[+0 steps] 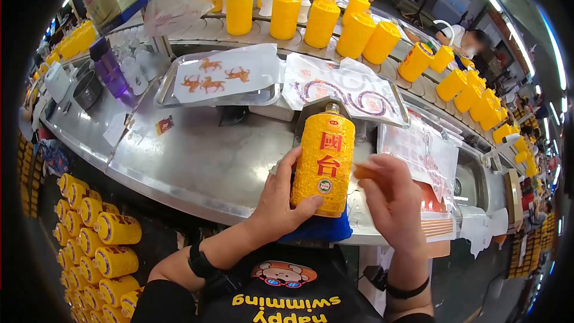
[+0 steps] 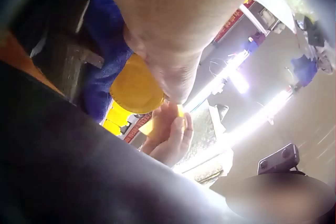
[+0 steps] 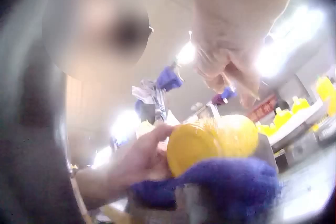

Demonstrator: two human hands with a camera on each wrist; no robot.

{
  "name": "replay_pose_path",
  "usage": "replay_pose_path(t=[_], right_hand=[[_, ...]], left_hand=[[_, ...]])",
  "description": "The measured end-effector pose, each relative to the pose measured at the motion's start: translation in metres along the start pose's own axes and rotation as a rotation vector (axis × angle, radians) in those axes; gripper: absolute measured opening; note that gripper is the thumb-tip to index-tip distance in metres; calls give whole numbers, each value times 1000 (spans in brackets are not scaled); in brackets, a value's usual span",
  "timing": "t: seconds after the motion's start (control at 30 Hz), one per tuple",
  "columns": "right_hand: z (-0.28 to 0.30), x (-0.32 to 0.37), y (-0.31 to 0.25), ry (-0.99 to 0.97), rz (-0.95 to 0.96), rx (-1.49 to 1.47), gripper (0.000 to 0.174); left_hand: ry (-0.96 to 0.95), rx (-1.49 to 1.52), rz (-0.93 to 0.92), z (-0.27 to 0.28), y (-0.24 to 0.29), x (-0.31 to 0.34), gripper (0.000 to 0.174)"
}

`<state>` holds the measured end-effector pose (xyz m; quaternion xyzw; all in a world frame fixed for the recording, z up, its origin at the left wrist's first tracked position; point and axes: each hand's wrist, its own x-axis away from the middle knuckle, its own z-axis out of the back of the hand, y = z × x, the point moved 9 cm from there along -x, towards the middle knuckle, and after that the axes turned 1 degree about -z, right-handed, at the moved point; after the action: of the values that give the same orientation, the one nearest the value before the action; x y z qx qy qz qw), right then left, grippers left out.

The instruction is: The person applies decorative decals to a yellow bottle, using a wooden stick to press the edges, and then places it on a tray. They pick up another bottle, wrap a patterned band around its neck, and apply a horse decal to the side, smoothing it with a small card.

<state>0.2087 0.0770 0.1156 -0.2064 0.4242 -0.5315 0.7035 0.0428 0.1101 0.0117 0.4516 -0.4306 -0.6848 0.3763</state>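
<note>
My left hand grips a yellow embossed bottle low on its side, thumb across the front. The bottle leans back with its neck away from me, and shows red characters and a small round label. Under its base is a blue cloth, also seen as a blue pad in the right wrist view. Just right of the bottle, my right hand pinches a small flat amber piece; its exact kind I cannot tell. In the left wrist view that piece looks yellow and thin.
Behind the bottle lie a tray of horse decals and a sheet with purple curved decals. More sheets and a sink are at right. Yellow bottles line the conveyor; several more stack at lower left.
</note>
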Motion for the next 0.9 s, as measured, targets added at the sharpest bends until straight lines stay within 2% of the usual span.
replay_pose_path(t=[0.1,0.13,0.17,0.23,0.27,0.33,0.37,0.43,0.5,0.57,0.63,0.67,0.7,0.77,0.8,0.9], right_hand=[[-34,-24,-28,-361,156,258,21],[-34,-33,-18,-312,97,274,18],[-25,-41,-21,-207,145,353,18],[-24,-39,-36,-201,203,308,15],[-26,-37,-40,-161,278,343,14],[-32,-28,-44,-71,418,417,14],[-38,-20,-52,-133,489,479,14],[-48,6,-74,-259,627,595,15],[-65,35,-73,-500,621,355,14],[-47,30,-65,-335,509,148,26],[-24,21,-61,-24,498,335,31],[-26,22,-63,-36,560,437,24],[-34,26,-63,-142,576,394,23],[-50,37,-66,-361,616,308,22],[-48,37,-68,-396,562,176,24],[-29,25,-56,-145,537,254,23]], left_hand=[[9,-29,9,-2,-2,0,87],[2,-27,20,-2,0,0,87],[-1,-24,30,0,1,0,87],[-14,-4,32,0,1,0,85],[-27,6,38,-1,0,2,84],[-44,247,21,-1,-8,2,80],[-48,368,12,0,-12,2,78],[-25,384,-26,4,-11,7,71],[4,327,-89,10,-6,9,66],[39,195,-163,17,2,15,62],[41,-78,-336,21,19,22,59],[25,-179,-399,19,26,25,59],[10,-282,-460,17,32,28,59],[29,-294,-468,19,32,29,59],[38,-296,-469,19,31,30,58],[51,-347,-512,16,35,36,56]])
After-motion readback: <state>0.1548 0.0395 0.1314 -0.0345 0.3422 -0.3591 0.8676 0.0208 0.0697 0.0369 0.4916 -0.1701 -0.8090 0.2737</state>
